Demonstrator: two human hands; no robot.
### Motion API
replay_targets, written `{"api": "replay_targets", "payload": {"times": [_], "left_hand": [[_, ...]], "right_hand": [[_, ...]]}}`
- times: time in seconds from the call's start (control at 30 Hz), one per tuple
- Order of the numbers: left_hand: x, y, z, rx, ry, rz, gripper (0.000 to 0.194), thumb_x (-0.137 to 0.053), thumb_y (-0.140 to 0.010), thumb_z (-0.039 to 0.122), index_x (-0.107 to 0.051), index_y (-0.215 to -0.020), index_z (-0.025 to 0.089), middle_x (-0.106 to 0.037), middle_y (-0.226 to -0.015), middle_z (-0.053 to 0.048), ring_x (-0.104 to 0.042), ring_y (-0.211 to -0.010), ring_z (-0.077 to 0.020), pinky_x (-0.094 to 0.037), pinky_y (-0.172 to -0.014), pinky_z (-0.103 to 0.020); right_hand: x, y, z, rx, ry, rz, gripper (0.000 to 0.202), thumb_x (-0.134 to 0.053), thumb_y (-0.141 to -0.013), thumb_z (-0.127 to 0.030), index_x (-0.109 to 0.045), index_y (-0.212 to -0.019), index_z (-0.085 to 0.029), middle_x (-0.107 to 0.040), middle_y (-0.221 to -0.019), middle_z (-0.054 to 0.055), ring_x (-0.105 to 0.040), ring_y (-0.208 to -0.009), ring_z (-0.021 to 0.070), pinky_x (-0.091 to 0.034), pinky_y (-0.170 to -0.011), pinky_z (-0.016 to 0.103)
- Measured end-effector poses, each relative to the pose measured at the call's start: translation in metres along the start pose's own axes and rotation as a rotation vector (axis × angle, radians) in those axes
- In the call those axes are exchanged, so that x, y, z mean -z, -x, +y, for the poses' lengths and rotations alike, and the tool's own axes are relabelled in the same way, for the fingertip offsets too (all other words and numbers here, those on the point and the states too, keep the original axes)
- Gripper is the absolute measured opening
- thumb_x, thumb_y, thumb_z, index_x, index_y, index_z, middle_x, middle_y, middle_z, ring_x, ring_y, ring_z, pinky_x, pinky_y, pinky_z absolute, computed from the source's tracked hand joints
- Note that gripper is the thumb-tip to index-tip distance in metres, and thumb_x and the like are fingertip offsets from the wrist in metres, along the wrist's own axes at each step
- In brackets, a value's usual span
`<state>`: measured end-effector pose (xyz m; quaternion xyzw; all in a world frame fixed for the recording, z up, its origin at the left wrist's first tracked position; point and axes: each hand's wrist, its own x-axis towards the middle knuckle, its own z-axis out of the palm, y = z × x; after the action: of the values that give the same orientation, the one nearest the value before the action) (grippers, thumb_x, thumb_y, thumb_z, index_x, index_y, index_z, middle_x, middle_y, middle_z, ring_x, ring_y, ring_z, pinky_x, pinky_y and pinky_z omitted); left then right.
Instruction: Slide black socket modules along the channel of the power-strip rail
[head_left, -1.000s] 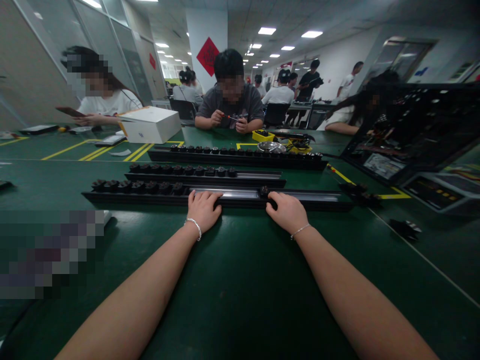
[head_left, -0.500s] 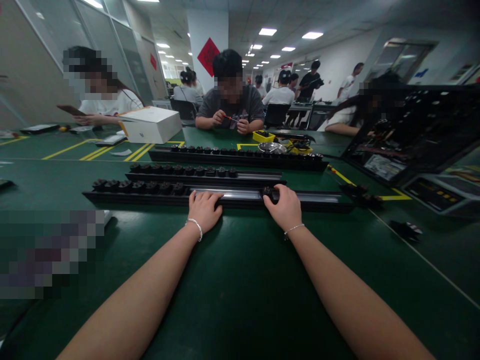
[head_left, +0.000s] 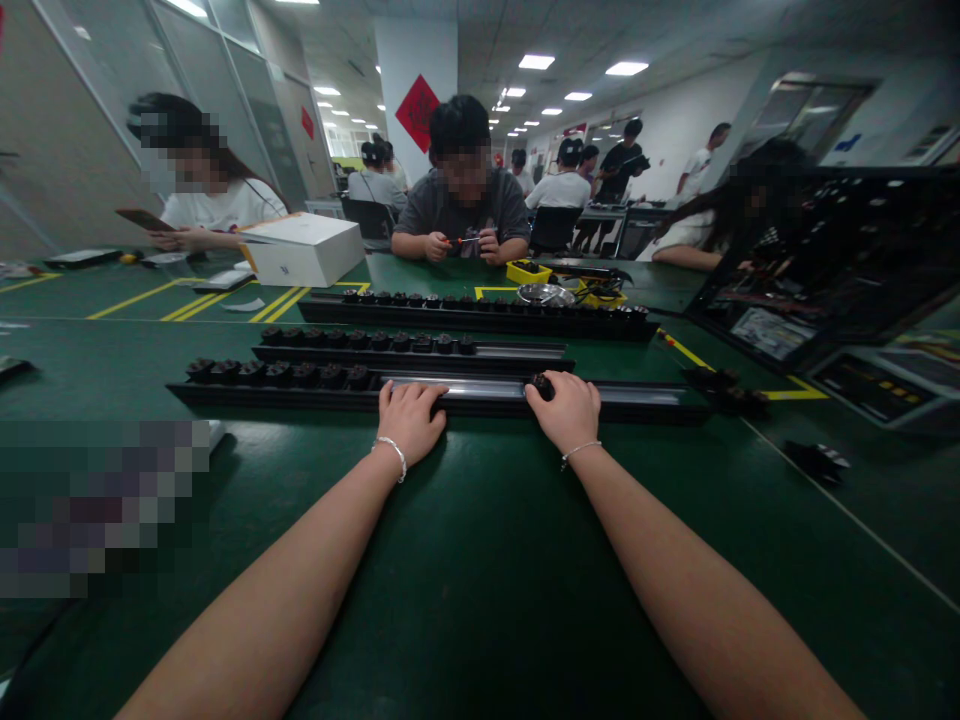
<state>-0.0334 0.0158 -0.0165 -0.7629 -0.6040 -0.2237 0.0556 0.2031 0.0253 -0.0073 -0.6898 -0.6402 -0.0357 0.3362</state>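
My left hand (head_left: pixel 410 412) grips the nearest long black rail (head_left: pixel 480 402), its fingers over the top and its thumb apart at the front side. My right hand (head_left: pixel 571 408) is closed around a small round black module (head_left: pixel 541 386) in the rail's channel, thumb on the left and fingers curled behind it. Part of this module is hidden by the hand. A row of similar black modules (head_left: pixel 304 375) sits in the left part of the rail. Between my hands a shiny bare strip (head_left: pixel 480 388) of the channel shows.
Behind lie a second rail (head_left: pixel 517 353) and a third rail (head_left: pixel 480 318), both bearing modules. Loose black parts (head_left: pixel 817 460) lie at right, near an open black case (head_left: pixel 840 260). A white box (head_left: pixel 304 250) stands at back left. Across the table, a person (head_left: pixel 461 190) holds a screwdriver.
My right hand has turned slightly, with its wrist a little to the left, and more of the module shows. My left hand stays in place on the rail.
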Motion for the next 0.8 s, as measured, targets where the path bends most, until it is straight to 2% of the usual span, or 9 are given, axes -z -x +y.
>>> {"api": "replay_targets", "payload": {"times": [0.4,0.8], "left_hand": [[0.0011,-0.0007,0.0006,-0.004,-0.010,-0.003,0.036,-0.046,-0.081,0.033,-0.059,-0.115,0.030,-0.064,-0.107,-0.003,-0.051,-0.110,-0.0245,-0.018,-0.108,-0.050],[0.0014,-0.0002,-0.0001,0.001,-0.005,-0.005,0.036,-0.045,-0.082,0.034,-0.059,-0.115,0.030,-0.064,-0.107,-0.003,-0.051,-0.111,-0.0243,-0.018,-0.109,-0.050]], "right_hand": [[0.0006,0.0004,0.0015,0.005,-0.006,0.031,0.037,-0.048,-0.080,-0.041,-0.064,-0.103,-0.017,-0.066,-0.109,0.011,-0.053,-0.109,0.0265,-0.026,-0.101,0.047],[0.0041,-0.0009,0.0049,-0.017,0.012,0.041,0.035,-0.049,-0.080,-0.039,-0.064,-0.099,-0.014,-0.066,-0.104,0.012,-0.055,-0.103,0.0248,-0.029,-0.100,0.043]]}}
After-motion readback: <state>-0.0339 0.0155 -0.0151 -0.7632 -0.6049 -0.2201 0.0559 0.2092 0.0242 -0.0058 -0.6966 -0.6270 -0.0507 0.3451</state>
